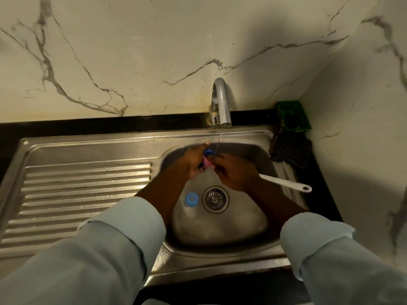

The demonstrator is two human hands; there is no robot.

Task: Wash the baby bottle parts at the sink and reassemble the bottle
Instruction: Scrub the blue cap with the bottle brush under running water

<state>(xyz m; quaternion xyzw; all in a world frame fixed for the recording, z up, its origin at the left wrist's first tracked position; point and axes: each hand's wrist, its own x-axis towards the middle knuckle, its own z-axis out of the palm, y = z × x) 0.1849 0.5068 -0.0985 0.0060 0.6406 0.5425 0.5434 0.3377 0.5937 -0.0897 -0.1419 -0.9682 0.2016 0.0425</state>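
A blue bottle part (208,152) is clamped between both hands' grips, left hand (193,164) and right hand (234,172), directly beneath the tap's stream (219,139); the clear bottle (191,200) lies nearer the left hand.

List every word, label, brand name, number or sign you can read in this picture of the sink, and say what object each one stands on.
None can be read.
The green box in the corner has yellowish marks along its lower edge, too blurred to read.
The bottle lying in the sink, the faucet and the white brush handle show no legible print.
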